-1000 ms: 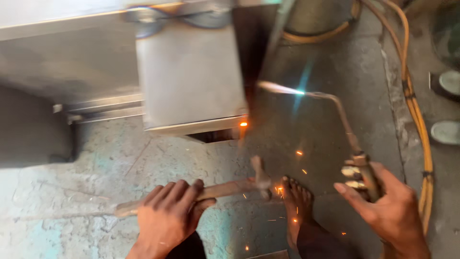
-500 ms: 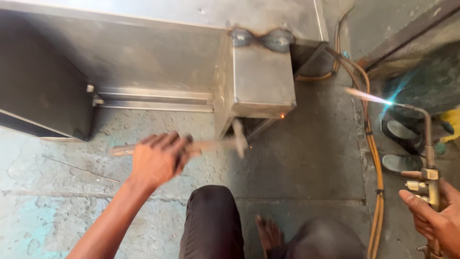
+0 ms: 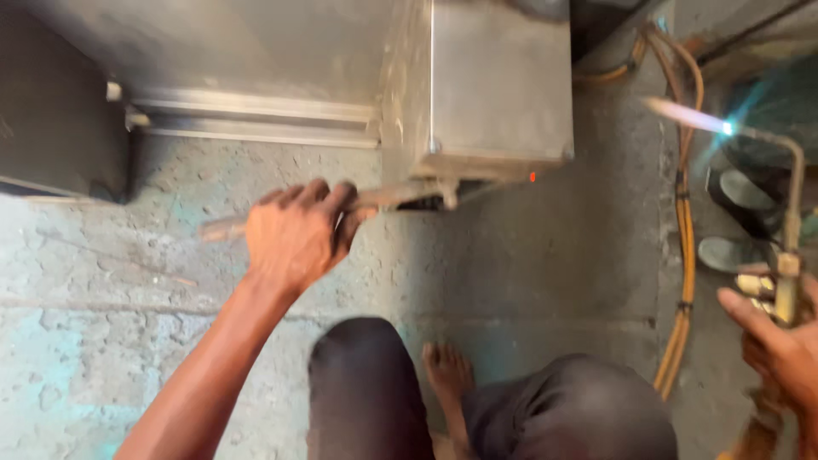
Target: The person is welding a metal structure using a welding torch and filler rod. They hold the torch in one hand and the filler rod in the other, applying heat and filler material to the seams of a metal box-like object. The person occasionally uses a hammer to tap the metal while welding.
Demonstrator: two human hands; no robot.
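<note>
My left hand (image 3: 298, 234) grips the wooden handle of a hammer (image 3: 409, 194), whose head is at the lower edge of a steel box (image 3: 498, 85). A small orange glowing spot (image 3: 532, 177) shows on that bottom edge. At the far right, my right hand (image 3: 780, 345) holds a brass gas torch (image 3: 788, 221) upright. Its bent tip points left with a lit flame (image 3: 682, 115), held away from the box.
The box is part of a larger sheet-metal frame (image 3: 256, 119) resting on a rough concrete floor (image 3: 102, 324). Orange gas hoses (image 3: 682, 255) run down the right side. Sandals (image 3: 737, 221) lie by the hoses. My knees and bare foot (image 3: 447, 375) are at the bottom.
The view has shifted closer to the box. My left hand has brought the hammer up to the box's bottom edge. The torch stays off to the right, flame still lit.
</note>
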